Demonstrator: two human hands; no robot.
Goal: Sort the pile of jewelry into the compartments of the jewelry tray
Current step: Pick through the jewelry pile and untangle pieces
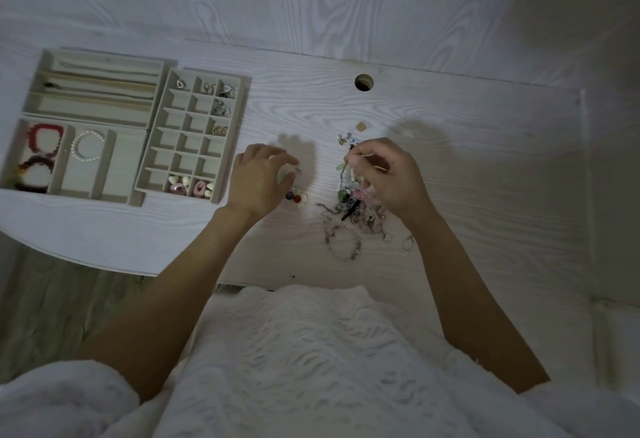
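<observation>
The jewelry tray (194, 133) sits at 10 o'clock on the white desk (450, 167), made of several beige sections side by side. The grid section nearest the hands has small earrings (221, 89) in its far cells at 12 o'clock and pink and cream heart pieces (194, 186) in its near row at 6 o'clock; most middle cells hold nothing. To its 9 o'clock, a long-slot section (93, 91) holds thin chains, and below that a wide section carries red beaded bracelets (43, 147) in 1 slot and a pearl bracelet (86, 147) in the next.

The pile of jewelry (349, 209) lies at the desk's centre, at 3 o'clock from the tray and well apart from it. The right hand (388, 174) pinches a thin strand lifted from the pile, fingers curled. The left hand (259, 178) hovers with fingers loosely bent beside a few loose beads (296, 197); I cannot tell whether it holds anything
</observation>
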